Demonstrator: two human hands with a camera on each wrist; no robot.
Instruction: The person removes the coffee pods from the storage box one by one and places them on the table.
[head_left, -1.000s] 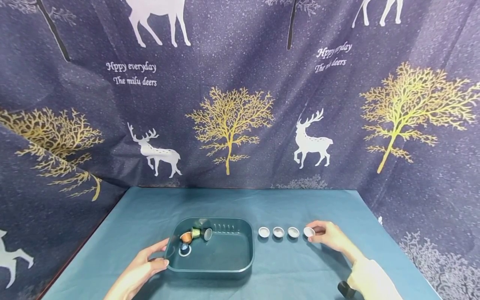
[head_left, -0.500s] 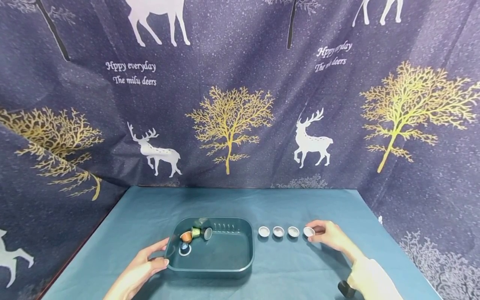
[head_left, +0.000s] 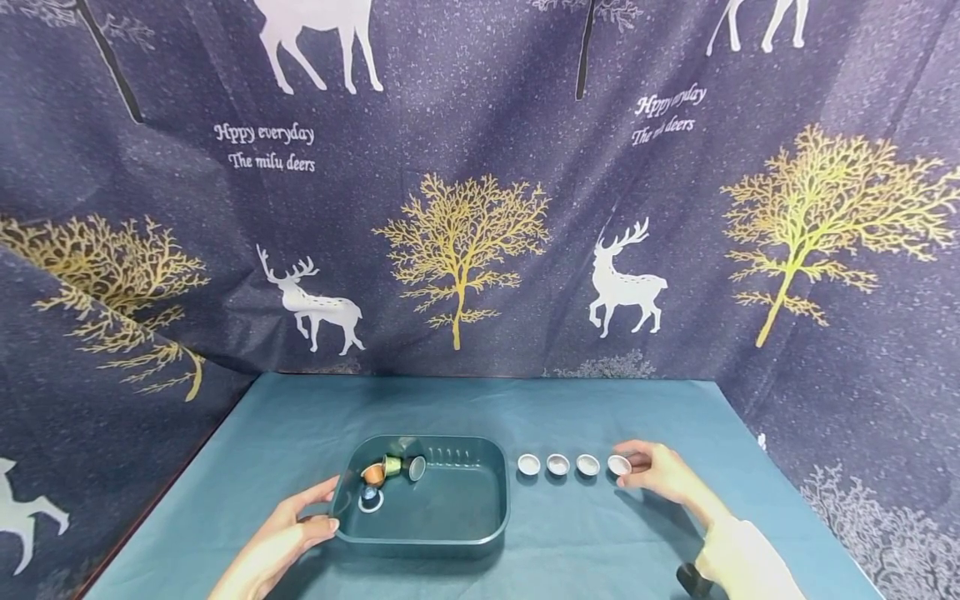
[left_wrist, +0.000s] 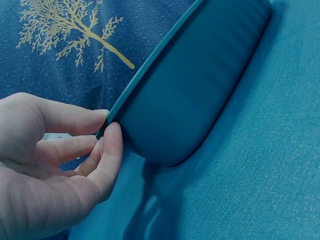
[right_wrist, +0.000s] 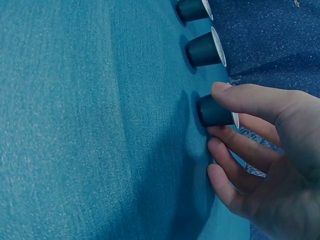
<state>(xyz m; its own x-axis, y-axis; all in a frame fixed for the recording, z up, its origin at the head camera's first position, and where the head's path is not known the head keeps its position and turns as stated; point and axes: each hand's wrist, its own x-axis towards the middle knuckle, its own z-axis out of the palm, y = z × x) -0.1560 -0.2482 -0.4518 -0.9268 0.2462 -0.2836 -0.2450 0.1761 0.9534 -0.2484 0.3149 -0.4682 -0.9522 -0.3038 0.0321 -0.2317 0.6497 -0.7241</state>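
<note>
A dark green rectangular tray [head_left: 427, 546] stands on the table, left of the middle. At its left edge my left hand [head_left: 281, 533] holds the rim, thumb and fingertips meeting it in the left wrist view. Coffee capsules lie inside: an orange one [head_left: 372, 475], a yellow-green one [head_left: 391, 465], a dark one with a grey lid [head_left: 416, 468] and a blue one [head_left: 371, 497]. To the right, upright capsules form a row, pale lids up. My right hand [head_left: 660, 475] pinches the rightmost capsule [right_wrist: 214, 111] between thumb and fingers; it rests on the cloth.
Three more capsules stand between the tray and my right hand: a left one [head_left: 528, 464], a middle one [head_left: 557, 464] and a right one [head_left: 588, 465]. A teal cloth [head_left: 585, 550] covers the table. Behind it hangs a dark curtain [head_left: 510, 333] printed with deer and trees.
</note>
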